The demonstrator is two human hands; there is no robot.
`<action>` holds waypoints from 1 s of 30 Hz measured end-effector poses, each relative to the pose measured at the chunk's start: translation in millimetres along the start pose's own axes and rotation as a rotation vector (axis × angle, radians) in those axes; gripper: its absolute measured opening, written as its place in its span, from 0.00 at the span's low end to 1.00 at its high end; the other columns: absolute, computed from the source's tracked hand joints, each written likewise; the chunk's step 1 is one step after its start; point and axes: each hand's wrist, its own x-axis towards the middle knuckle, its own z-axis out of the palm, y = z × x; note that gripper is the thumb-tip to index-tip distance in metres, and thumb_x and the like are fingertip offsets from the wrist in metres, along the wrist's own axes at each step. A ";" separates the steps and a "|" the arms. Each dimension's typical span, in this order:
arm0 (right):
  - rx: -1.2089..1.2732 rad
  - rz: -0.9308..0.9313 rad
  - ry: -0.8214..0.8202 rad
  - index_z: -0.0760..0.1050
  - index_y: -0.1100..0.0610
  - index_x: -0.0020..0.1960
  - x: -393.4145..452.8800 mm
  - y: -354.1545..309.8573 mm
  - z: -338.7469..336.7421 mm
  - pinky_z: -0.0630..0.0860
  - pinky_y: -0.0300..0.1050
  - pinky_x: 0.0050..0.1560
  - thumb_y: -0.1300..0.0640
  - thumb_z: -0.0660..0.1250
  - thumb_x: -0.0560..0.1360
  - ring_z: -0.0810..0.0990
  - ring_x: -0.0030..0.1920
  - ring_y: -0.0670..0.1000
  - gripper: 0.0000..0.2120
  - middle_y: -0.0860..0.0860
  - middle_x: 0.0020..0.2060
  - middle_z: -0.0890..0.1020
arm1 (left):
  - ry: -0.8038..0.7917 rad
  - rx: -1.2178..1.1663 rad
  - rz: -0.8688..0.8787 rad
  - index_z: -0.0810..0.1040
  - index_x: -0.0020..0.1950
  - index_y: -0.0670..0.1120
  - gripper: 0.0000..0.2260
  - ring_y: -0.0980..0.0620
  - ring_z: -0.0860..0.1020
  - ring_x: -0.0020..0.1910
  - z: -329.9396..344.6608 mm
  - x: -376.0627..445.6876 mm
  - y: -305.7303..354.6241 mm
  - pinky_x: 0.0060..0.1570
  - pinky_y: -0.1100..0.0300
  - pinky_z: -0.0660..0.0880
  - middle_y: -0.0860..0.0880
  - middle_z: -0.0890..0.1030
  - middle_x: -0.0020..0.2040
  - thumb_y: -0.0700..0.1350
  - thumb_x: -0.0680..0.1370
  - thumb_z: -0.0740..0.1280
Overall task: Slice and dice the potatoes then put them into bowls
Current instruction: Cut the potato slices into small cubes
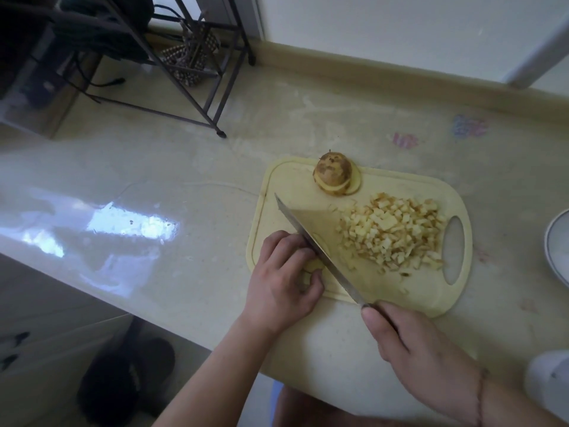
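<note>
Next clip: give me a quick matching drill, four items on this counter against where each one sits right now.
Items:
1. knife
2. diced potato pile
3. potato end piece
4. bowl

Places:
A. far edge of the cutting board
B. off the board, at the frame's right edge
C. gripped by the right hand
D. beside the board's handle hole

Pairs: 1-C, 2-D, 3-A, 4-B

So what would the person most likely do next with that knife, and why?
Probably press the knife down through the potato slices that the left hand pins, since the blade sits right against those fingers, with the diced pile already aside.
</note>
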 end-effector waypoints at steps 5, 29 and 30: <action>-0.072 -0.059 0.042 0.65 0.51 0.34 4.8 0.4 3.5 0.68 0.43 0.31 0.30 0.46 0.74 0.73 0.29 0.49 0.27 0.52 0.28 0.74 | 0.002 -0.001 0.000 0.84 0.51 0.39 0.11 0.41 0.77 0.59 -1.1 0.1 1.5 0.65 0.59 0.71 0.44 0.82 0.54 0.41 0.71 0.75; -0.008 -0.035 0.004 0.65 0.51 0.34 -3.2 -1.9 8.4 0.70 0.46 0.35 0.31 0.48 0.74 0.73 0.30 0.49 0.26 0.52 0.31 0.75 | 0.013 -0.051 -0.029 0.83 0.50 0.38 0.10 0.40 0.77 0.59 -2.2 -5.0 -3.1 0.63 0.52 0.73 0.44 0.81 0.53 0.39 0.70 0.75; -0.017 -0.037 0.009 0.65 0.50 0.33 1.0 -4.0 9.2 0.70 0.44 0.35 0.30 0.48 0.73 0.74 0.31 0.49 0.25 0.52 0.31 0.75 | 0.012 -0.050 -0.030 0.83 0.50 0.38 0.10 0.40 0.77 0.59 -2.6 -4.7 -2.7 0.63 0.52 0.73 0.44 0.81 0.53 0.40 0.71 0.75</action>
